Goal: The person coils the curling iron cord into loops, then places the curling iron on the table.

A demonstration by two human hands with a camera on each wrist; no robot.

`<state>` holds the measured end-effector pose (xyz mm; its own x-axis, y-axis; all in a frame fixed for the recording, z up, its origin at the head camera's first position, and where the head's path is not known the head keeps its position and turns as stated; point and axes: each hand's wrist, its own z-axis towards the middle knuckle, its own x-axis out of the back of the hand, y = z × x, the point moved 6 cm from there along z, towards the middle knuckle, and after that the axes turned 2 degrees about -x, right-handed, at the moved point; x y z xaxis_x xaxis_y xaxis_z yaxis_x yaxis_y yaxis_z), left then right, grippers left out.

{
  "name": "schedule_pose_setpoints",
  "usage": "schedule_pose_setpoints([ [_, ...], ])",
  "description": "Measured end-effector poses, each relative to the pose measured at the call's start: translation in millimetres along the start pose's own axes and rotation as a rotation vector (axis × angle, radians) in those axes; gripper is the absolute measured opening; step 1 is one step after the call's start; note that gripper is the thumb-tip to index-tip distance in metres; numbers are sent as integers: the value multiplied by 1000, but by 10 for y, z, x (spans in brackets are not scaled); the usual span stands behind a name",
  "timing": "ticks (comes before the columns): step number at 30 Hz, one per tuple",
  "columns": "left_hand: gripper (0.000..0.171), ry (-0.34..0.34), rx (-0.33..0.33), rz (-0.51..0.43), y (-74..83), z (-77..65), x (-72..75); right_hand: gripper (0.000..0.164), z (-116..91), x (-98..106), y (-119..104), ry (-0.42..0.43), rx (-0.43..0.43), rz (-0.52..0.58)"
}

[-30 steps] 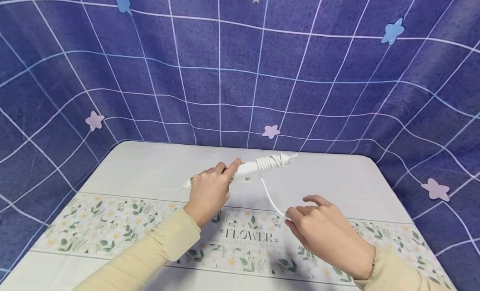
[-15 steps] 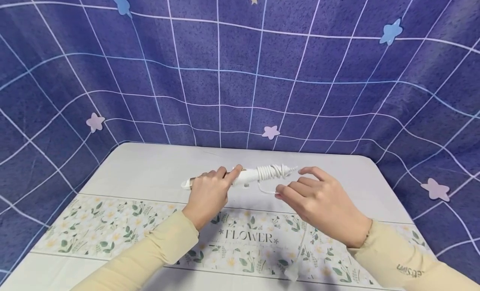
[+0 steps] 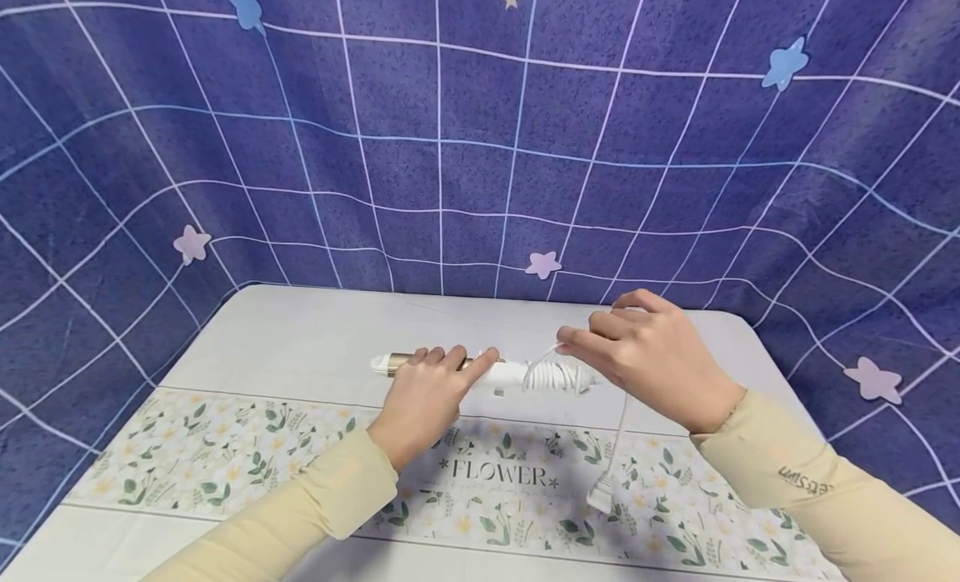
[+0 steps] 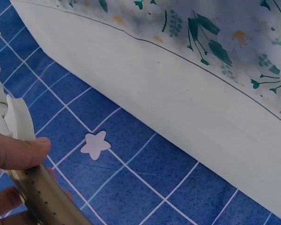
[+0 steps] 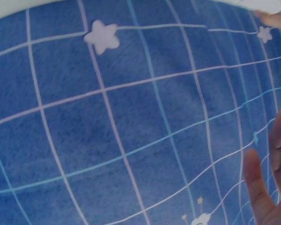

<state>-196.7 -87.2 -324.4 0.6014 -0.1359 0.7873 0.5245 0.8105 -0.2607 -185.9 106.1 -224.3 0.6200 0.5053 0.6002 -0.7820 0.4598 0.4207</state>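
My left hand [image 3: 423,394] grips a slim white-and-gold hair styling iron [image 3: 510,374] near its middle, holding it roughly level above the table. Its gold, perforated part [image 4: 47,197] lies under my thumb in the left wrist view. White cord [image 3: 557,376] is wound several times round the handle at the right end. Just above these coils, my right hand [image 3: 648,357] pinches a strand of the cord between thumb and finger. The loose end hangs below that hand, with a white plug [image 3: 602,492]. In the right wrist view only part of my right hand [image 5: 271,192] shows; its pinch is hidden.
The table wears a white cloth [image 3: 300,323] with a floral band [image 3: 217,457] lettered "FLOWER". A blue grid-patterned curtain [image 3: 480,173] with star shapes encloses the back and both sides.
My right hand has risen from low in front of the iron to above the coils, carrying the cord strand. The hanging plug has come into view. The iron has lowered slightly and levelled.
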Motion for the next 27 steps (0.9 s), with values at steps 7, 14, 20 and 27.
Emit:
schedule_pose_setpoints([
  [7, 69, 24, -95, -68, 37, -5, -11, 45, -39, -24, 112, -29, -8, -26],
  [14, 67, 93, -181, -42, 58, -7, 43, 52, -104, -89, 251, -73, -24, -14],
  [20, 58, 180, -198, -100, 50, -1, 89, 53, -195, -161, 380, -78, -87, 36],
  [27, 53, 253, -195, -245, 36, -7, 130, 52, -331, -259, 392, -90, -151, 102],
])
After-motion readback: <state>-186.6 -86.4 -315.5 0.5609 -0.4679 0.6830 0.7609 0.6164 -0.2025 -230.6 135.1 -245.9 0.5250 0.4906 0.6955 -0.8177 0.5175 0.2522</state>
